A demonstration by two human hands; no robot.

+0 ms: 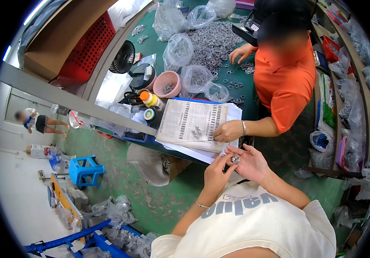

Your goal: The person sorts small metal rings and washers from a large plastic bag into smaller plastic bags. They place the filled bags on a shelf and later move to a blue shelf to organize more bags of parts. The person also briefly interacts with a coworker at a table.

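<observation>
In front of my cream T-shirt, a small cluster of silvery metal pieces (235, 159) rests on the fingers of my right hand (253, 165), which is turned palm up and holds them. My left hand (216, 175) meets it from the left, its thumb and forefinger pinched together at the edge of the cluster. What kind of pieces they are is too small to tell. Just beyond, a newspaper (189, 118) lies on a stack of white sheets, with a few small shiny pieces (197, 132) on it.
Across the green table (247, 92), a person in an orange shirt (284, 81) has one hand on the newspaper and another by a heap of grey rings (215, 43). A pink bowl (167, 84), bottles (150, 99) and plastic bags stand nearby. Shelves (354, 94) line the right; a blue stool (86, 170) stands left.
</observation>
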